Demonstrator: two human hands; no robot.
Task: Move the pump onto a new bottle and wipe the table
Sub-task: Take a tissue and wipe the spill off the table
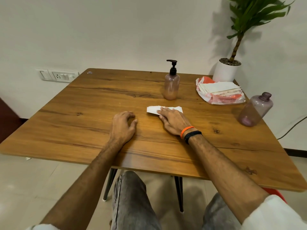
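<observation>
Right hand [172, 121], centre of frame: fingers flat, pressing white paper napkin [163, 109] onto wooden table [83, 117]. Left hand [123, 124], just left of it: loosely curled, resting on tabletop, holding nothing. Black pump [172, 66], upper centre: seated on pinkish bottle [172, 87], upright; transfer step judged done. Capless purple bottle [255, 109], right edge: standing open-necked, set aside. Pack of napkins [219, 92], upper right, near potted plant [227, 70]. Remaining, judged: wiping of table, apparently under way.

Wooden table [83, 113], pump bottle [172, 85], open bottle [255, 110], tissue [152, 109], napkin packet [219, 92]
</observation>
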